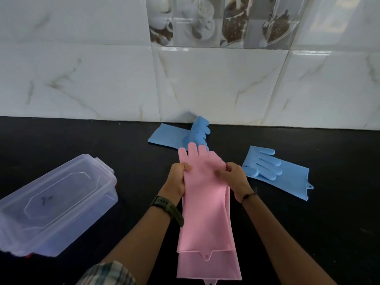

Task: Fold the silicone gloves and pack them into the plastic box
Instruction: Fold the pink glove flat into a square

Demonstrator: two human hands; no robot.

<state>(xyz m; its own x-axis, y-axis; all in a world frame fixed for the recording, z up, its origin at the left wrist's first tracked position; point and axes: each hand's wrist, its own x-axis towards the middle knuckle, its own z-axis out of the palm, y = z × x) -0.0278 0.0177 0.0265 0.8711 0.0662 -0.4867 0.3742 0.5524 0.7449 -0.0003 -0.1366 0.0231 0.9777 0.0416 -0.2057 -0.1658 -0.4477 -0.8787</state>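
1. Head view: black counter (61, 140) carries everything, with the lidded plastic box (55, 204) left of the pink gloves (205, 212).
2. Pink gloves lie stacked lengthwise; likely soft, floppy and grippy, best held at both side edges near the palm.
3. Two blue gloves (275, 171) lie beyond and right of the pink gloves.
4. Left hand (177, 177) and right hand (236, 177) each pinch a pink edge.
5. No readable writing.
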